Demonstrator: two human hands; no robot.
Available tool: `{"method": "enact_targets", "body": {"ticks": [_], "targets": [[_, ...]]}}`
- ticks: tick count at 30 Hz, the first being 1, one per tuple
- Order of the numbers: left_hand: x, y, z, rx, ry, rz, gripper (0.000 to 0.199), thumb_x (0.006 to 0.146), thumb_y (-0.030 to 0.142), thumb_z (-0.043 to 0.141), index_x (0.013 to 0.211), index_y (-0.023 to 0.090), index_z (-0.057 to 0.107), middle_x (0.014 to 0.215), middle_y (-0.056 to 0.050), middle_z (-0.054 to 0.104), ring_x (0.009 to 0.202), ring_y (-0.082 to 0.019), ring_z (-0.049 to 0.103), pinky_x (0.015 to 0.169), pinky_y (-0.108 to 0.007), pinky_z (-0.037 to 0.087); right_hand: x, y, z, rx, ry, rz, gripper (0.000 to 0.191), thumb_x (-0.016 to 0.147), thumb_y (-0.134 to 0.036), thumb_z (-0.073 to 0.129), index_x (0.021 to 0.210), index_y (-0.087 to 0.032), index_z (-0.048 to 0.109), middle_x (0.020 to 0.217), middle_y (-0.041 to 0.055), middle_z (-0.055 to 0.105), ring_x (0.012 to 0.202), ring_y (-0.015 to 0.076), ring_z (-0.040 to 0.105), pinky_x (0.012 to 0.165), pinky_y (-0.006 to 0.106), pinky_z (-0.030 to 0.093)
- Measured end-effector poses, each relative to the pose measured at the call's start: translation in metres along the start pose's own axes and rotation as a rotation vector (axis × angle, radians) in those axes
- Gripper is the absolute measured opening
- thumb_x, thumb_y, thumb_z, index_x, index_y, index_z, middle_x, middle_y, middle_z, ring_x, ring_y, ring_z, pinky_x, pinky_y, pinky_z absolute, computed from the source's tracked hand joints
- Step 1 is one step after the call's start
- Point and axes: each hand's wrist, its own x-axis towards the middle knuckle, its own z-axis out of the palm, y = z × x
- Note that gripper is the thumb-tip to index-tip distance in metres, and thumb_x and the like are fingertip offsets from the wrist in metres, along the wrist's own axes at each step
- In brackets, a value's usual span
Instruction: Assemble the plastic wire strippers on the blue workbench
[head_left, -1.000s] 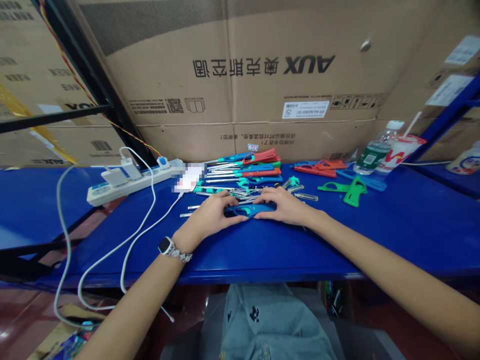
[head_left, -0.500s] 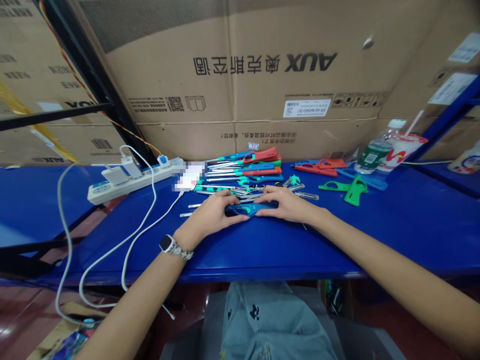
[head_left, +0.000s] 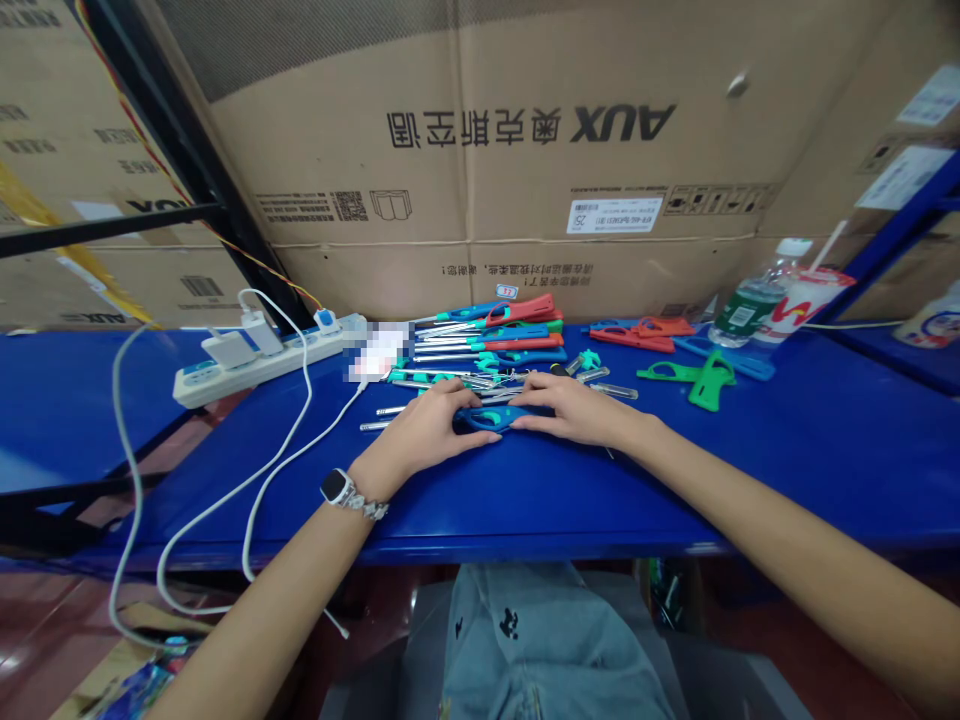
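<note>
A blue lighter handle (head_left: 491,418) with a teal trigger lies low over the blue tabletop, between my two hands. My left hand (head_left: 420,428) grips its left end with thumb and fingers. Its right end is pinched by my right hand (head_left: 577,408), whose fingers cover that part. Metal lighter tubes (head_left: 375,427) stick out to the left, beyond my left hand. Just behind my hands are loose metal rods, small teal parts (head_left: 590,360) and clear pieces (head_left: 619,391). Farther back, several long-necked lighters (head_left: 525,345) in blue and red lie in a row.
Red (head_left: 637,335), blue (head_left: 754,365) and green handle shells (head_left: 709,382) lie to the right, near a bottle (head_left: 742,310) and a cup (head_left: 806,300). At left are a power strip (head_left: 285,362) and white cables (head_left: 300,430). A large cardboard box (head_left: 487,190) stands behind.
The blue handle has turned slightly between my fingers. Both hands stay in nearly the same place.
</note>
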Motion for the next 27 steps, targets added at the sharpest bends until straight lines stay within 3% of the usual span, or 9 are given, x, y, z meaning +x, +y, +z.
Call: {"method": "enact_targets", "body": {"ticks": [11, 16, 27], "targets": [[-0.0001, 0.0043, 0.0006, -0.003, 0.003, -0.001, 0.04, 0.086, 0.054, 0.072, 0.107, 0.019, 0.068, 0.112, -0.011, 0.064, 0.097, -0.028, 0.065, 0.084, -0.044, 0.054, 0.0028, -0.003, -0.0037, 0.078, 0.032, -0.007, 0.026, 0.092, -0.039, 0.071, 0.113, -0.024, 0.076, 0.111, 0.0089, 0.069, 0.104, 0.026, 0.066, 0.095, 0.043, 0.052], [-0.0006, 0.0074, 0.0, 0.017, -0.004, 0.01, 0.047, 0.085, 0.058, 0.073, 0.109, 0.018, 0.067, 0.112, -0.011, 0.064, 0.1, -0.029, 0.065, 0.086, -0.044, 0.054, 0.0034, -0.002, -0.0017, 0.121, 0.046, -0.006, 0.027, 0.092, -0.04, 0.072, 0.112, -0.024, 0.077, 0.106, 0.0083, 0.069, 0.099, 0.025, 0.066, 0.091, 0.042, 0.053], [0.0006, 0.0047, 0.0026, -0.007, -0.003, 0.032, 0.039, 0.087, 0.053, 0.072, 0.104, 0.019, 0.064, 0.108, -0.009, 0.063, 0.096, -0.027, 0.063, 0.085, -0.042, 0.053, 0.0048, 0.0003, -0.002, 0.173, 0.058, 0.014, 0.027, 0.089, -0.039, 0.075, 0.11, -0.023, 0.077, 0.103, 0.0073, 0.069, 0.097, 0.0237, 0.066, 0.092, 0.043, 0.052]]}}
